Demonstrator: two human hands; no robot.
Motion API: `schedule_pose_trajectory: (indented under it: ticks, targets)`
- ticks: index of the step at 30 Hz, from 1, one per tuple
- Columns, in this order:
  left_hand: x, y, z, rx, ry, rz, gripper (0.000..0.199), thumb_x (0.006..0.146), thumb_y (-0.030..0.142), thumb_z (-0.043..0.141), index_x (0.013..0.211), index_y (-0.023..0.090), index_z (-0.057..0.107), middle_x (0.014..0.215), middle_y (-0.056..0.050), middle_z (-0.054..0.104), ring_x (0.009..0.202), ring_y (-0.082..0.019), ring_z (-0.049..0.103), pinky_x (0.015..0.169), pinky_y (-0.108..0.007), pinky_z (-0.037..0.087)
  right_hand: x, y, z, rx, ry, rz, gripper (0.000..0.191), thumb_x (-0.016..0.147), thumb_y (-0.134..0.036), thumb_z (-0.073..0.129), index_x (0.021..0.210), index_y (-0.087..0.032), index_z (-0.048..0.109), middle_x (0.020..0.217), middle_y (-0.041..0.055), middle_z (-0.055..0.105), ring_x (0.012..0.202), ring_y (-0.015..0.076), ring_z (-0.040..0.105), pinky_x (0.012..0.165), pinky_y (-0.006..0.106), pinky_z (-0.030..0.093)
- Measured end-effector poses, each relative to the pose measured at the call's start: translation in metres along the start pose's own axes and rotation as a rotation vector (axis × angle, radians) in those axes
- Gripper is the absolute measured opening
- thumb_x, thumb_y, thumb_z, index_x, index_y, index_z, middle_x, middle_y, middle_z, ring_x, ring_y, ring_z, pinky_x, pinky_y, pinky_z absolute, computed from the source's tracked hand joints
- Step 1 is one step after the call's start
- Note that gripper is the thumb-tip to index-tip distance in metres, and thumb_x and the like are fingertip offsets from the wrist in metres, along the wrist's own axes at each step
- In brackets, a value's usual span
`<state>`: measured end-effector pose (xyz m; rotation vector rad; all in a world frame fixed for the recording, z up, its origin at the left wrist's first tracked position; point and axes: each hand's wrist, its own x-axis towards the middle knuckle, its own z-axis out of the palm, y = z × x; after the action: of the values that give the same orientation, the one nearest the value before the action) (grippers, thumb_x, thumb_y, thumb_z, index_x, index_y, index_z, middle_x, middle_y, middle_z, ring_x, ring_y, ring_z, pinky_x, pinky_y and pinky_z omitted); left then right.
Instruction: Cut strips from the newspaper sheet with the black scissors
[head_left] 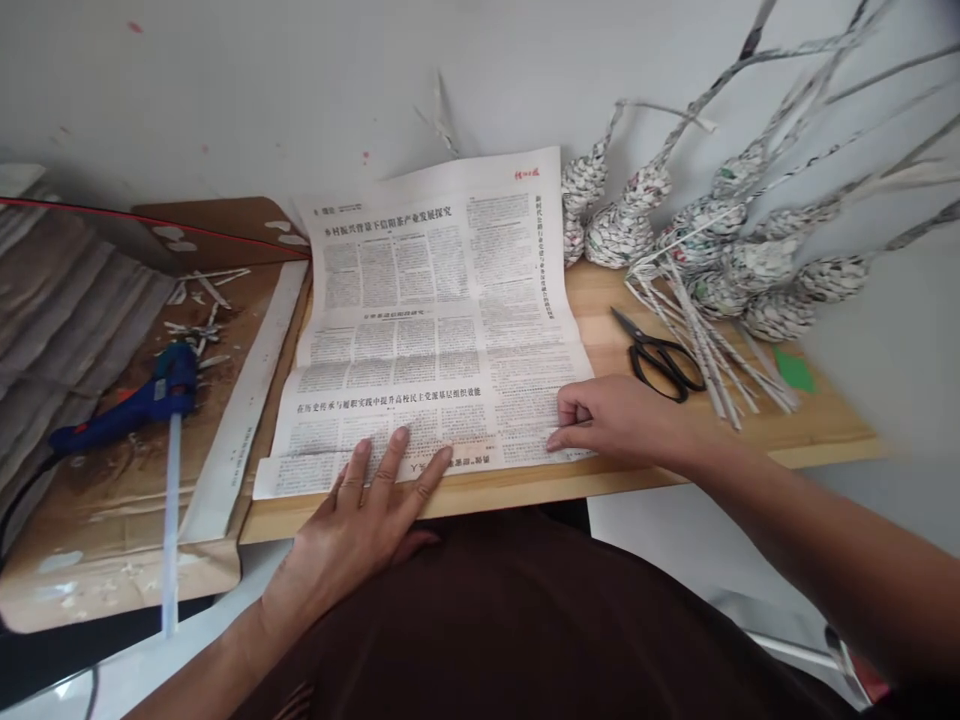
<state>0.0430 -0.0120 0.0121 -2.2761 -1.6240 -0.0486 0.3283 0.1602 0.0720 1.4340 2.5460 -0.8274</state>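
A printed newspaper sheet (pixel 397 340) lies on the wooden tabletop, its top part leaning up against the wall. Along its near edge runs a folded-up strip (pixel 300 477), where upside-down print shows. My left hand (pixel 375 495) rests flat on this strip, fingers spread and thumb below the table edge. My right hand (pixel 600 415) sits on the lower right corner of the sheet, fingers curled in and thumb against the paper. Whether anything is pinched between those fingers is hidden. Black-handled scissors (pixel 660 360) lie just beyond my right hand.
Woven paper gourd shapes (pixel 622 235) with long stalks stand at the back right. Rolled paper sticks (pixel 709 345) and a green scrap (pixel 793 370) lie near them. On cardboard (pixel 142 500) at left are a blue glue gun (pixel 161 390), paper scraps, and a stack of folded paper (pixel 67 310).
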Motion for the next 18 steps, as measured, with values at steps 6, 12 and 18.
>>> schedule_pose_trajectory:
  ticks: [6,12,18]
  targets:
    - [0.000,0.005,0.007,-0.007,0.079,-0.020,0.080,0.088,0.043,0.069,0.157,0.038,0.028,0.160,-0.016,0.036,0.133,-0.054,0.046,0.086,-0.060,0.059,-0.027,0.007,0.015,-0.091,0.189,0.101,0.021,0.092,-0.045,0.063,0.089,-0.023,0.062,0.081,0.0003,0.071,0.075,0.0193,0.062,0.064,0.028,0.034]
    - [-0.001,0.006,0.012,-0.002,0.131,-0.028,0.077,0.090,0.045,0.066,0.157,0.038,0.028,0.160,-0.015,0.036,0.133,-0.054,0.046,0.085,-0.062,0.059,-0.035,0.001,0.032,-0.232,0.306,0.192,0.021,0.101,-0.039,0.047,0.102,-0.021,0.057,0.086,0.0069,0.071,0.080,0.0246,0.062,0.065,0.031,0.032]
    - [0.000,0.006,0.012,0.053,0.152,0.002,0.078,0.088,0.046,0.069,0.156,0.036,0.031,0.159,-0.016,0.039,0.133,-0.054,0.046,0.082,-0.060,0.062,-0.035,-0.006,0.037,-0.347,0.335,0.258,0.020,0.102,-0.026,0.039,0.105,-0.018,0.057,0.088,0.0109,0.073,0.087,0.0283,0.060,0.072,0.034,0.033]
